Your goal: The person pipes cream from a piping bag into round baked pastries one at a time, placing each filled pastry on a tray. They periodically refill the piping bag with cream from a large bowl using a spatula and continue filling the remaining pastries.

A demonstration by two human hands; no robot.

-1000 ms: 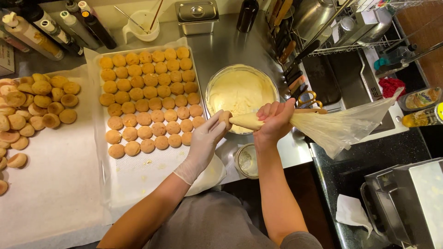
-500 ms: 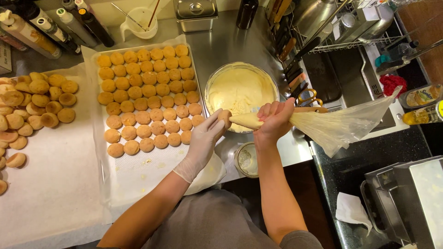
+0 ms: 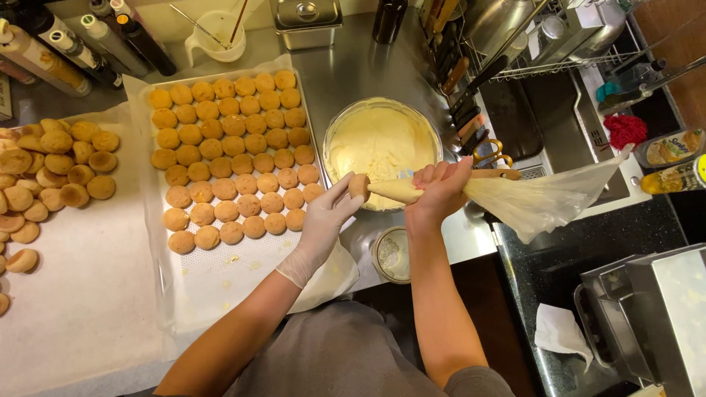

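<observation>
Over the near table edge, left hand (image 3: 323,220) pinches a puff (image 3: 359,185) onto the piping bag (image 3: 515,197) tip; right hand (image 3: 440,190) clenches bag. Filling step; squeeze likely next.

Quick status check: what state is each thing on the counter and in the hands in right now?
left hand: gloved, holding a puff
right hand: bare, gripping the piping bag
piping bag: partly filled, tip at the puff
bowl: holds cream
tray: rows of puffs, near end bare
steel container: lidded

Single view from your head, looking steeply down, close over your arms, onto the steel bench (image 3: 353,70) edge and pale parchment-lined baking tray (image 3: 213,283)
</observation>
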